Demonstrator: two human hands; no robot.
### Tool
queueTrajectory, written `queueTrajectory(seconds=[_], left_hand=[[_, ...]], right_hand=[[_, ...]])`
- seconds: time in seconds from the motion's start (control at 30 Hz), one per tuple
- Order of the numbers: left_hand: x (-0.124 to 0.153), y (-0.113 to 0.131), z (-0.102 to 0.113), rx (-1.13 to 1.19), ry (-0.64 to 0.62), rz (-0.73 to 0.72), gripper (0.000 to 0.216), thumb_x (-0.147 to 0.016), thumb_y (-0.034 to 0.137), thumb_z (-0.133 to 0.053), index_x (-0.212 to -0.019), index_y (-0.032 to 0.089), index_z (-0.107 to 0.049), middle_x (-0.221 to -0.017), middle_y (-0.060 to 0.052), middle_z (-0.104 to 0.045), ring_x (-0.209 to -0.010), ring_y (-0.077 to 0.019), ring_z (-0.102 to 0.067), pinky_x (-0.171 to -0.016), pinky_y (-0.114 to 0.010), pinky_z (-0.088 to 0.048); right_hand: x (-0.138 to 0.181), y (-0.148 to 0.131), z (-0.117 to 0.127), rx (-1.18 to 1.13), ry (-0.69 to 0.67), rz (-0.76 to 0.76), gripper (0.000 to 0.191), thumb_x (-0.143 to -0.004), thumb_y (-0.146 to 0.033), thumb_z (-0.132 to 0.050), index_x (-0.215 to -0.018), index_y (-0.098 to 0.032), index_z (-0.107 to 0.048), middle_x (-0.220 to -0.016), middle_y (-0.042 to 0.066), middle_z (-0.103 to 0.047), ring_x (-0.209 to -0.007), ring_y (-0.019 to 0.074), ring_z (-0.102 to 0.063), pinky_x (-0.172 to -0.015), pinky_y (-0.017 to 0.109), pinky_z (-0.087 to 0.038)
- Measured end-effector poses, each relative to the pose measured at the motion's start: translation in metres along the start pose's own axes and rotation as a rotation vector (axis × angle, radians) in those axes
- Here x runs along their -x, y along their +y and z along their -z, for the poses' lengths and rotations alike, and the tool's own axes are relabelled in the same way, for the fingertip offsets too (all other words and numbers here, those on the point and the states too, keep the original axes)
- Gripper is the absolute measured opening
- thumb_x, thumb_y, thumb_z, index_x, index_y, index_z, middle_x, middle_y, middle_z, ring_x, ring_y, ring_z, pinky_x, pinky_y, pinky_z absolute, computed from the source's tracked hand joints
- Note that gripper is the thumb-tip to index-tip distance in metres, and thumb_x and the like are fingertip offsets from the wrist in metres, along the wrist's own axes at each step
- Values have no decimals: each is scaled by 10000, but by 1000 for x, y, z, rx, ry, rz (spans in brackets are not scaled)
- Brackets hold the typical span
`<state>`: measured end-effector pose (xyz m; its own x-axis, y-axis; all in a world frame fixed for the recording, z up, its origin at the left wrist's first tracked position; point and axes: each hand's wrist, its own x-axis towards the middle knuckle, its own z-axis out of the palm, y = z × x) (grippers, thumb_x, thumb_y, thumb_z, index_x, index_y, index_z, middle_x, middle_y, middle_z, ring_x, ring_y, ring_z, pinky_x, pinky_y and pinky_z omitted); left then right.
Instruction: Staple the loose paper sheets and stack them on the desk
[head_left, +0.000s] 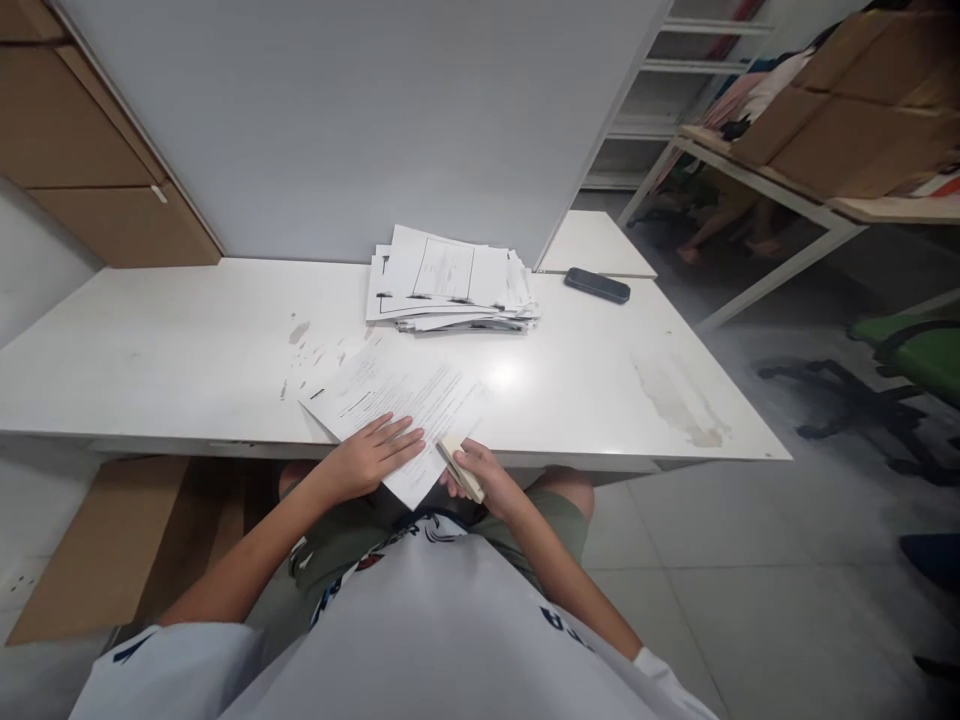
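Pin the sheet (405, 395) to the table (187, 340) with the flat, open left hand (371, 455) and line the stapler (460, 467), gripped in the closed right hand (484, 478), squarely on its edge.

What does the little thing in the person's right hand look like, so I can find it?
Start at the white table and come to its near edge, where a printed sheet lies under the flat left hand. Just right of it, the right hand grips a small beige block. It is the only thick, tan piece; the paper pile and dark phone lie farther back.
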<state>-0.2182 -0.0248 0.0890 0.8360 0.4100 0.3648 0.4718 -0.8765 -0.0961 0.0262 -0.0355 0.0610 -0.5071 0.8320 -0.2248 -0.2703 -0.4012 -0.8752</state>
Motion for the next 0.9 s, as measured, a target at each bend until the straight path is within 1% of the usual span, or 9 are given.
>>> queueTrajectory(seconds=[0.13,0.27,0.33,0.4,0.53,0.63,0.7,0.8,0.9], left_hand=[[-18,-29,16,-170,208,226,834,-796,-36,-358,-1567,194,-141,-1390,-99,-564,-1300,-218,-531,-1183,-457,-352],[-50,-65,55,-275,613,611,788,-817,-17,-396,-1544,256,-259,-1445,-47,-517,-1323,-268,-503,-1185,-522,-332],[-74,-83,69,-294,774,656,715,-875,16,-390,-1536,264,-279,-1470,-33,-490,-1333,-277,-491,-1194,-551,-296],[-105,-98,69,-335,833,621,681,-908,30,-375,-1538,263,-266,-1483,-42,-473,-1333,-266,-493,-1191,-564,-284],[-177,-119,15,-290,613,529,695,-877,-6,-343,-1528,232,-293,-1489,-61,-462,-1437,-257,-333,-1215,-575,-196],[-221,-127,-43,-152,360,460,652,-874,3,-296,-1493,196,-366,-1457,-86,-498,-1460,-277,-271,-1208,-629,-125],[-239,-131,-73,-110,303,456,648,-877,16,-280,-1498,185,-354,-1445,-110,-508,-1455,-295,-283,-1181,-673,-126],[-252,-136,-95,-96,191,449,679,-856,16,-312,-1513,187,-326,-1504,-131,-427,-1473,-303,-237,-1175,-670,-110],[-254,-144,-101,-108,-108,399,665,-837,22,-355,-1484,173,-387,-1546,-137,-360,-1483,-305,-207,-1188,-609,-128]], right_hand=[[0,-18,14,222,110,128,371,-786,-530,-649,-972,-218,-576,-861,41,-684,-584,133,-577,-514,254,-432],[-1,-34,55,609,484,309,403,-743,-473,-694,-1053,-235,-596,-974,49,-674,-824,212,-611,-773,361,-494],[-5,-41,84,702,694,369,437,-718,-486,-706,-1056,-232,-594,-993,59,-673,-911,249,-604,-845,400,-476],[-11,-46,114,655,870,412,465,-715,-524,-689,-1051,-221,-583,-967,59,-665,-885,244,-603,-830,396,-477],[-27,-52,154,363,1040,530,490,-722,-574,-653,-1029,-206,-551,-895,23,-632,-692,157,-576,-665,305,-480],[-33,-56,164,196,1034,588,467,-731,-565,-657,-1013,-207,-556,-804,-10,-611,-619,121,-547,-568,248,-443],[-33,-58,166,108,1006,588,445,-757,-574,-632,-1001,-208,-563,-731,-30,-586,-559,105,-518,-513,226,-413],[-32,-60,167,51,978,587,429,-780,-581,-606,-993,-210,-565,-689,-43,-565,-512,95,-494,-472,213,-390],[-34,-60,170,69,971,582,412,-784,-570,-612,-985,-213,-566,-669,-50,-547,-523,99,-496,-476,212,-390]])
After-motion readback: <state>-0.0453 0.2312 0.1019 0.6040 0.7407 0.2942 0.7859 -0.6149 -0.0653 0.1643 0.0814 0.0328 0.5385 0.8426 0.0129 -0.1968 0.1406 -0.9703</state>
